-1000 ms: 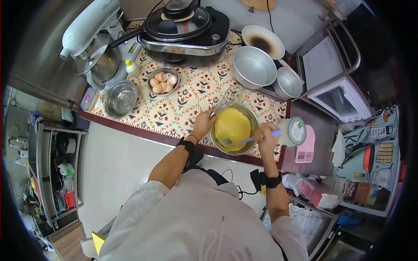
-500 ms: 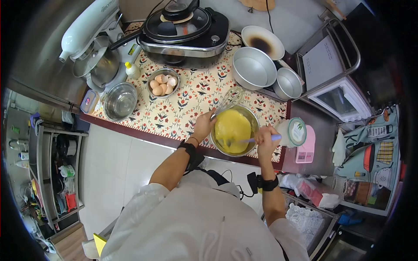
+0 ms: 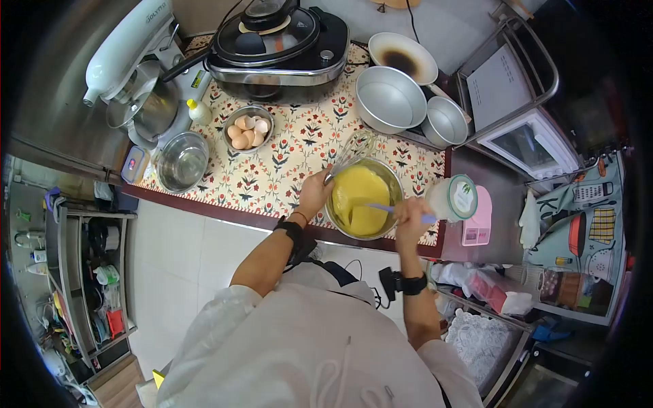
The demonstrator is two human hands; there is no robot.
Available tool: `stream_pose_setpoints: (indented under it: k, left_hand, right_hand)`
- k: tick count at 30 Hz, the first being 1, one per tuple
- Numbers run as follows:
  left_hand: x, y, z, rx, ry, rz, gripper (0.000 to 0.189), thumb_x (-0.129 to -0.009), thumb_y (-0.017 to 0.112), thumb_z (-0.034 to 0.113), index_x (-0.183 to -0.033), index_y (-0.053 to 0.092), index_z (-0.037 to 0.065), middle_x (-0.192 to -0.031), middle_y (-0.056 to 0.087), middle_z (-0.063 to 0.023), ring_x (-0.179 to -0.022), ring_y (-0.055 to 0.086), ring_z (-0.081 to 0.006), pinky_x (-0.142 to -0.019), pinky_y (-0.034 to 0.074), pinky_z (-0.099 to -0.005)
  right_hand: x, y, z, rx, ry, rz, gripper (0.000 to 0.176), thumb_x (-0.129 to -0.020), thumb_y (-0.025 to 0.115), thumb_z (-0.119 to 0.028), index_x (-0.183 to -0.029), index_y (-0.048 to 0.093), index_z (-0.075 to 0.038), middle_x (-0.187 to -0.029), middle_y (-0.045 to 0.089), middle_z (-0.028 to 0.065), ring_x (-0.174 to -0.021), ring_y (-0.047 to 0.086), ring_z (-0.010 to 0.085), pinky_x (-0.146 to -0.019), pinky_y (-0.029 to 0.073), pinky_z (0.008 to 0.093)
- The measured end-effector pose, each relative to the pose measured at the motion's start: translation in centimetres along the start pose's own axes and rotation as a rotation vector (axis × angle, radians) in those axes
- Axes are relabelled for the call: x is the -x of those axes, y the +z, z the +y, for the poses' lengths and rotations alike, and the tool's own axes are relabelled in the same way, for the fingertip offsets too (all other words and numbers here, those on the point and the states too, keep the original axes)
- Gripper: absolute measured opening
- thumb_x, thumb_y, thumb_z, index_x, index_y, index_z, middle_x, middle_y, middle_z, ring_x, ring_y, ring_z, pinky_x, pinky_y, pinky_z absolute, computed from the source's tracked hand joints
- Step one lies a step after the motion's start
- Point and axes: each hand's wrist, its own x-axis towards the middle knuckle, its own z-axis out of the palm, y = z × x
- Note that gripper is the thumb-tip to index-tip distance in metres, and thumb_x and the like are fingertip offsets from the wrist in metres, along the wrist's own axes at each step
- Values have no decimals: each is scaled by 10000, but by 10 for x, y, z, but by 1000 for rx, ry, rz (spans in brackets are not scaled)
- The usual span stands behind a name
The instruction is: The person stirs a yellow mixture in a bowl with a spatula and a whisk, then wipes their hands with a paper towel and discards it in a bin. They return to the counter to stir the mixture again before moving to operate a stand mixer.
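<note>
A metal mixing bowl [image 3: 396,192] of smooth yellow batter [image 3: 357,187] stands at the counter's front edge. My left hand [image 3: 314,192] is closed at the bowl's left side, with the handle end of a wire whisk [image 3: 355,149] in its fingers. The whisk's wires point away from me, past the bowl's far rim. In my right hand [image 3: 411,217], slightly blurred, is a spatula [image 3: 381,207] with a purple handle. Its blade dips into the batter and is partly hidden by it. Whether my left fingers also grip the rim is hard to see.
Eggshells fill a small bowl [image 3: 267,141]; an empty metal bowl [image 3: 182,162] sits left of it. A stand mixer [image 3: 129,47] and an electric pan [image 3: 279,75] are behind. Round cake tins [image 3: 391,102], a lidded jar [image 3: 452,198] and a pink scale [image 3: 478,228] stand right.
The spatula blade has swept through the batter, and its handle now slants more down to the right. My right hand has shifted slightly. The whole view has moved a little.
</note>
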Motion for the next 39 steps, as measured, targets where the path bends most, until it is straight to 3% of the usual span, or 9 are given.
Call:
stream_pose_setpoints:
  k: [5, 9, 12, 16, 20, 23, 27, 33, 39]
  left_hand:
    - [1, 4, -7, 20, 0, 34, 349, -758, 591, 130, -1078, 571, -8, -742, 583, -252, -605, 590, -329, -575, 471, -365]
    - [0, 1, -3, 13, -8, 8, 345, -758, 590, 128, -1076, 572, -5, -735, 586, -245, -604, 591, -325, -574, 469, -362]
    - [0, 4, -8, 30, -10, 26, 344, -754, 590, 123, -1074, 573, -3, -708, 581, -238, -593, 589, -319, -560, 462, -363]
    - [2, -1, -3, 7, -65, -42, 376, -737, 596, 121, -1091, 564, -1, -753, 595, -234, -670, 594, -345, -630, 476, -390]
    - [0, -2, 0, 5, -67, -20, 376, -737, 598, 116, -1093, 563, 3, -750, 595, -233, -657, 592, -343, -619, 475, -387]
    - [0, -1, 1, -2, -61, -37, 372, -740, 599, 127, -1091, 566, 7, -753, 599, -229, -661, 596, -340, -619, 477, -384]
    - [1, -1, -1, -1, -50, -19, 380, -744, 594, 125, -1101, 560, 1, -749, 597, -231, -646, 594, -336, -611, 474, -383]
    - [-3, -2, 0, 5, -31, -3, 387, -747, 611, 140, -1099, 558, -9, -719, 580, -248, -608, 585, -334, -576, 467, -371]
    - [1, 2, -3, -3, 6, 32, 346, -755, 598, 135, -1075, 576, 6, -675, 570, -239, -585, 585, -328, -555, 467, -373]
  right_hand:
    - [51, -25, 37, 281, -6, -161, 286, -843, 472, -58, -563, 411, -45, -472, 402, 6, -399, 366, 88, -398, 273, 225]
    - [-7, -7, -6, -32, 368, -87, 314, -851, 464, -60, -547, 390, -53, -473, 394, 7, -402, 360, 75, -381, 245, 224]
    - [-17, 4, -24, -162, 178, -93, 308, -845, 462, -51, -548, 380, -46, -481, 396, 11, -406, 362, 77, -386, 267, 234]
    - [14, 9, 29, 164, -122, -88, 297, -850, 460, -51, -563, 390, -76, -471, 391, -4, -429, 378, 66, -418, 293, 212]
    - [44, -16, 47, 260, -44, -146, 276, -816, 490, -18, -547, 427, -26, -461, 390, -8, -411, 370, 74, -415, 309, 234]
    - [5, 4, 1, 72, 279, -96, 304, -825, 480, -21, -534, 399, -42, -463, 384, -11, -402, 360, 68, -401, 293, 226]
    - [-2, 13, -11, -114, 26, -49, 322, -825, 492, -38, -521, 386, -48, -460, 388, -7, -401, 365, 71, -386, 271, 236]
    - [50, -6, 41, 448, -206, -224, 316, -800, 507, -37, -514, 371, -36, -466, 420, 8, -421, 380, 75, -402, 272, 245]
    - [34, -10, 31, 140, 66, -120, 322, -829, 484, -37, -529, 368, -46, -454, 378, -14, -416, 348, 61, -403, 261, 227]
